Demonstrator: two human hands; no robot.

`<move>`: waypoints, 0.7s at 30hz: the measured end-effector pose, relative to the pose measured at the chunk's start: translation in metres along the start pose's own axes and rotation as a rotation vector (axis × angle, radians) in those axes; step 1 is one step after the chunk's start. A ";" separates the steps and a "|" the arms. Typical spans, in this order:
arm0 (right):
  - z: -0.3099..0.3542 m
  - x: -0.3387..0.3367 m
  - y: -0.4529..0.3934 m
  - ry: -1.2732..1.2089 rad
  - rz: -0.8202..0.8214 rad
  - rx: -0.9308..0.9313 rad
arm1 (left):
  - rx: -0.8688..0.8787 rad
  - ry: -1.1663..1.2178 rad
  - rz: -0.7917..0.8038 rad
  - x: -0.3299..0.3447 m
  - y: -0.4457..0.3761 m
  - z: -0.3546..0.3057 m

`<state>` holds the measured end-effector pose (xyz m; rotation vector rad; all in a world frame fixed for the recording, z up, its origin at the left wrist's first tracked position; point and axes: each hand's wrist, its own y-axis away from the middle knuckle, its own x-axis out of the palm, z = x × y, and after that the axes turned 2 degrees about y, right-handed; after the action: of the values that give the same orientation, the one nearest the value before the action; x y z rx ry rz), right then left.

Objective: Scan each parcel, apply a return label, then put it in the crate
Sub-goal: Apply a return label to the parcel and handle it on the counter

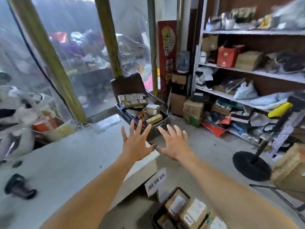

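Both my hands are stretched out with fingers spread and nothing in them. My left hand (135,142) is over the far corner of the white counter (69,162). My right hand (175,142) hovers just past that corner, above the floor. Beyond them a dark crate (162,120) with a raised lid stands on the floor, holding several cardboard parcels (132,100). A second dark bin (156,217) at the bottom holds labelled cardboard parcels (193,210). A dark handheld scanner (19,186) lies on the counter at the near left.
White shelving (250,70) on the right is packed with bags and boxes. A black round stand base (250,166) sits on the floor at right, beside a cardboard box (290,169). Clutter lines the counter's left end under the window.
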<state>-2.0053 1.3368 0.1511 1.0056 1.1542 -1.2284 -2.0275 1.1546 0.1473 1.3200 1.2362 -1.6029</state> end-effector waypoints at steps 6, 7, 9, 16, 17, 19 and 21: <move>0.171 -0.057 -0.024 0.024 -0.165 -0.322 | -0.312 -0.053 -0.188 -0.095 0.070 0.150; 0.201 -0.062 -0.023 0.023 -0.181 -0.380 | -0.357 -0.060 -0.206 -0.107 0.089 0.174; 0.265 -0.068 -0.016 0.006 -0.191 -0.495 | -0.462 -0.072 -0.253 -0.132 0.133 0.216; 0.492 -0.056 0.057 -0.104 -0.169 -0.873 | -0.857 -0.198 -0.242 -0.201 0.337 0.343; 0.521 -0.051 0.073 -0.122 -0.164 -0.921 | -0.912 -0.215 -0.243 -0.207 0.368 0.358; 0.576 -0.041 0.106 -0.164 -0.150 -1.002 | -1.004 -0.249 -0.261 -0.216 0.424 0.383; 0.623 -0.033 0.136 -0.192 -0.116 -1.066 | -1.078 -0.277 -0.260 -0.222 0.472 0.402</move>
<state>-1.8066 0.7434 0.2778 0.0174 1.4535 -0.5922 -1.6573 0.6227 0.2626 0.2581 1.7434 -0.9210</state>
